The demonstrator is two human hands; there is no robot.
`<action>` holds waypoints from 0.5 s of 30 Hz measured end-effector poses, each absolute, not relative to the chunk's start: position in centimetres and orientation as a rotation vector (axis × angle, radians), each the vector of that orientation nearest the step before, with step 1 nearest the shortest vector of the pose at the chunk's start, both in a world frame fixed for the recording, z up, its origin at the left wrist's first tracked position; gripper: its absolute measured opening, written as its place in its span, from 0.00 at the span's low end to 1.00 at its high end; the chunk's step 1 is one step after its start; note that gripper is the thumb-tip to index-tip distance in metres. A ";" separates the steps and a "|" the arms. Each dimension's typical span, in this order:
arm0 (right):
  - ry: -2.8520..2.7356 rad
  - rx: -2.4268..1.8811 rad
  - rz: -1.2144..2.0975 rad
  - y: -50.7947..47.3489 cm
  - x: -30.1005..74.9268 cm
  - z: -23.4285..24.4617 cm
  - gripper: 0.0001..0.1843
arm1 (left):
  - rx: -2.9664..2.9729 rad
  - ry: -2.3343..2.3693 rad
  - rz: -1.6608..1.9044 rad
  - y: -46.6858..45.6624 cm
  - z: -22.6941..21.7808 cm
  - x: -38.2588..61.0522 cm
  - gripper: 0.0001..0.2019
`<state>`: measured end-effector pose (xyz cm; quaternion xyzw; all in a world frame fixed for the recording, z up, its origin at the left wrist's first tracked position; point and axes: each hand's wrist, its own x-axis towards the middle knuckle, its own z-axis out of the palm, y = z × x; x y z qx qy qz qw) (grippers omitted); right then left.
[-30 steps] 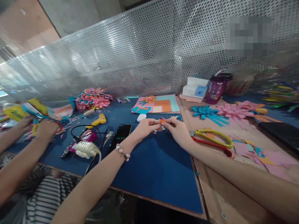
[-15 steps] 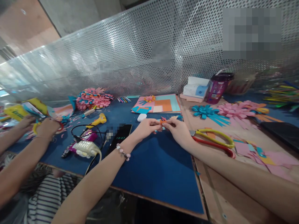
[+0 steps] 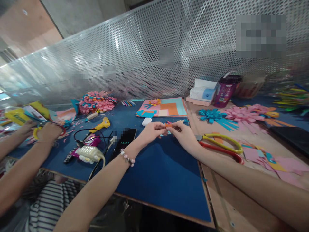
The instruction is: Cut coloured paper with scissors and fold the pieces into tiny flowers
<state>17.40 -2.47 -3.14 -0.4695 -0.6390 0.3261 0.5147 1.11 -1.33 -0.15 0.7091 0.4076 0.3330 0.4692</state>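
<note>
My left hand and my right hand meet above the blue mat, fingertips pinched together on a small orange and pink paper piece. Most of that piece is hidden by my fingers. A beaded bracelet sits on my left wrist. Yellow and red scissors lie just right of my right hand. A black phone lies left of my left hand.
A co-worker's hands at the far left hold scissors over paper scraps. A yellow glue gun, cables and a power strip lie nearby. Paper flowers, coloured sheets, a tissue box and a purple cup line the perforated metal screen.
My fingers have shifted slightly on the small paper piece, closing over more of it. The co-worker's hands have moved a little at the left.
</note>
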 end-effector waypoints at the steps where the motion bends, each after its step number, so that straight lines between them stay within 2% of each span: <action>1: -1.544 -1.136 0.782 -2.4 17.4 -3.2 0.16 | 1.744 0.998 0.812 -1.4 -0.1 1.1 0.09; 15: -1.599 -1.201 0.712 -2.6 17.5 -3.1 0.17 | 1.942 1.088 0.796 -0.9 -1.3 1.1 0.07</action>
